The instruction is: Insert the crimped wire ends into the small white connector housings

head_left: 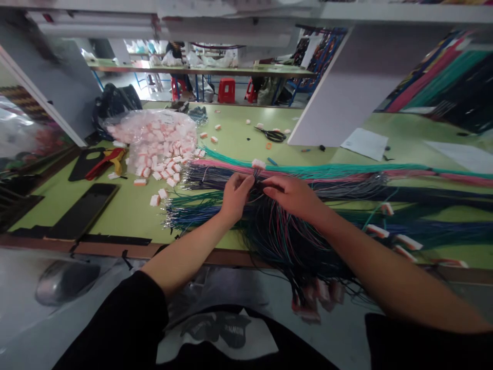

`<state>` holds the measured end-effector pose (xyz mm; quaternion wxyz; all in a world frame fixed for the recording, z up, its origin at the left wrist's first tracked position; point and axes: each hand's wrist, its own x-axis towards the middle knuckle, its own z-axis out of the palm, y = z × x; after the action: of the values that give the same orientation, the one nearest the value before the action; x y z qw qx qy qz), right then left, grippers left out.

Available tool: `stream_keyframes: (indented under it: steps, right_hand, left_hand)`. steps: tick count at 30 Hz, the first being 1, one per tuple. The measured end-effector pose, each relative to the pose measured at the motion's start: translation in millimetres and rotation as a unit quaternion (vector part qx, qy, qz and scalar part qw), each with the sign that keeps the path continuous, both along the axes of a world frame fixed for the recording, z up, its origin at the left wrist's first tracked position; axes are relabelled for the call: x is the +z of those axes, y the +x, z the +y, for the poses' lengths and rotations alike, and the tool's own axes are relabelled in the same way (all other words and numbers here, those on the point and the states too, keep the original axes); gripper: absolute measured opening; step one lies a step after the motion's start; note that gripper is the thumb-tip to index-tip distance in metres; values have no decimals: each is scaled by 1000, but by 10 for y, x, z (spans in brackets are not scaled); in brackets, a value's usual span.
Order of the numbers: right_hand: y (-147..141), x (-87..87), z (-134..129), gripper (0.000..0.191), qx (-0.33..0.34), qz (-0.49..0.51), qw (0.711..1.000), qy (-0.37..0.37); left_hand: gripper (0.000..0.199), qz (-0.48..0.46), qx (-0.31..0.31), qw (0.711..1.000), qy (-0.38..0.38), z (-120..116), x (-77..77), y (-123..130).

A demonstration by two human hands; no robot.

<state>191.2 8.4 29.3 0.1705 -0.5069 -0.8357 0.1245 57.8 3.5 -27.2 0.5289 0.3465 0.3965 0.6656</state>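
A white connector housing [258,164] stands above my fingertips, with several wires [256,176] running down from it. My left hand [235,195] pinches these wires just below the housing. Close beside it, my right hand [290,195] has its thumb and forefinger drawn together at the dark wires; what lies between them is too small to make out. Beneath both hands stretch bundles of cut wires: green ones [331,170], pink ones [223,164] and blue ones [192,213], with bare metal ends at the left. A dark finished bunch [285,231] hangs over the table's front edge.
At the left, a clear plastic bag [157,126] spills white-and-orange housings [169,169]. Near it lie red-and-yellow pliers [108,162] and a dark phone-like slab [82,210]. Black scissors [271,134] rest behind the wires. A white upright panel [346,87] stands at the back right.
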Motion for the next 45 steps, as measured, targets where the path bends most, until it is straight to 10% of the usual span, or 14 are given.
stream_keyframes:
  steps: [6,20,31,36,45]
  right_hand:
    - [75,40,35,20,17,-46,999,-4]
    - [-103,14,210,20,-83,385,913,-111]
    - [-180,-79,283,21,-107,378,918,-60]
    - [-91,-123,226,44,-63,383,906,-166]
    - [-90,-193,105,16,13,290,950,-117]
  left_hand:
    - [13,20,18,999,27,29,-29,-16]
    - [12,-2,-42,999,-11,-52,87,0]
    - [15,-78,-54,993,-72,-20,118,-40]
    - [16,-95,-34,993,-64,6,137,-70]
    - [15,-48,-44,998,-16,-22,133,-78]
